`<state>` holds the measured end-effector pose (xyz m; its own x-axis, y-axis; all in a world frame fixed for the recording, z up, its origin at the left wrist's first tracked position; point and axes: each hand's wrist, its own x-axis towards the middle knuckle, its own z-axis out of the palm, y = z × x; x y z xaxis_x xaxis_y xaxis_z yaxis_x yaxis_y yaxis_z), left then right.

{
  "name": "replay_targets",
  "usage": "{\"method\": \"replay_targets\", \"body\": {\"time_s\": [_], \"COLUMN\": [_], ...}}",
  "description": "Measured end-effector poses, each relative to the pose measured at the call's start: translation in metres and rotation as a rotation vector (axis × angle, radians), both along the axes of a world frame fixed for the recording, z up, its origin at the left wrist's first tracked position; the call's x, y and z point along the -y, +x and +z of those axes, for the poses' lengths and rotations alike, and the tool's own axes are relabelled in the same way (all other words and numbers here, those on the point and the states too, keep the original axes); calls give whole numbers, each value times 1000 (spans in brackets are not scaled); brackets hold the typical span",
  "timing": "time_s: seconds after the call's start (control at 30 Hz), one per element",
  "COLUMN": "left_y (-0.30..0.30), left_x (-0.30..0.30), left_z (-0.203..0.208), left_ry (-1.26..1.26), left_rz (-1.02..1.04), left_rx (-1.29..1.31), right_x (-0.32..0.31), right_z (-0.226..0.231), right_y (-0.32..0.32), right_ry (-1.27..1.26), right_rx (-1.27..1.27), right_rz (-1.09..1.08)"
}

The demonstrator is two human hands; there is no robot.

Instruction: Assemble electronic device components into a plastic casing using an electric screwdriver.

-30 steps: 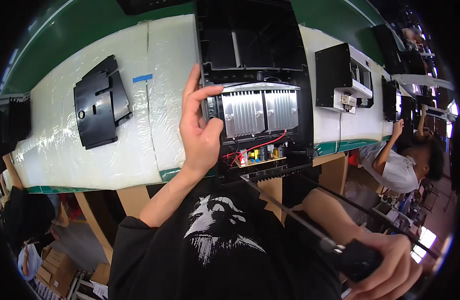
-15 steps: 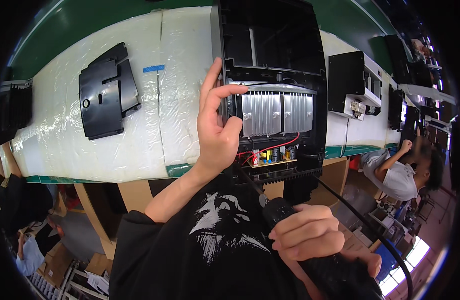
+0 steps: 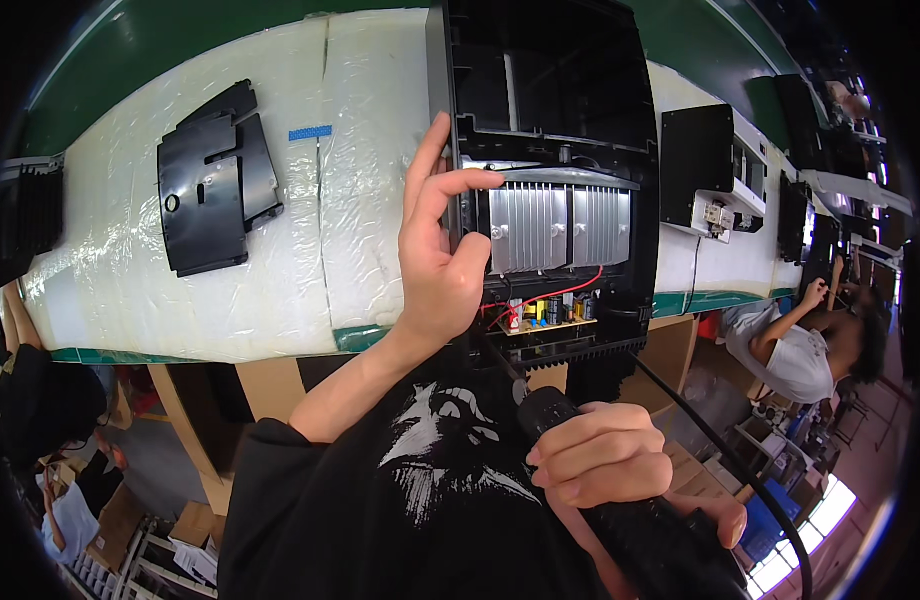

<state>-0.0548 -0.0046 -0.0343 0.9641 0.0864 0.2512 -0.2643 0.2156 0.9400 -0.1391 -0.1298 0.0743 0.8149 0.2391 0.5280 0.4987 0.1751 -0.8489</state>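
A black plastic housing [image 3: 580, 85] stands open in front of me. Inside it sit silver finned heat sinks [image 3: 528, 230], and nearer to me a circuit board [image 3: 555, 318] with small components and red wires. My left hand [image 3: 435, 250] grips the housing's left wall, its index finger bent over toward the heat sinks. In my right hand [image 3: 608, 455] is a black corded electric screwdriver [image 3: 550, 412], my fingers wrapped round its body. Its shaft points up and left to the housing's near edge; the tip is hidden there.
Left on the white film-covered table [image 3: 370, 100] lies a black plastic panel [image 3: 202, 195]. A black and silver unit [image 3: 705, 155] stands to the right. A black cable [image 3: 720, 435] arcs on my right. Co-workers are at both sides, one in a white shirt [image 3: 795, 350].
My right hand and the screwdriver have shifted slightly up and left. My left hand keeps its grip on the housing. The co-worker at right has moved a hand.
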Motion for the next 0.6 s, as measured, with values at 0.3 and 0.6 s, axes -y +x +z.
{"method": "replay_targets", "body": {"time_s": [0.3, 0.6], "left_y": [-1, -1], "left_x": [2, 5], "left_z": [3, 5], "left_ry": [-32, -127], "left_rz": [32, 27], "left_rx": [-10, 30], "right_x": [-5, -12], "right_z": [0, -9], "right_y": [5, 4], "right_ry": [99, 107], "right_rx": [-12, 41], "right_rz": [4, 45]}}
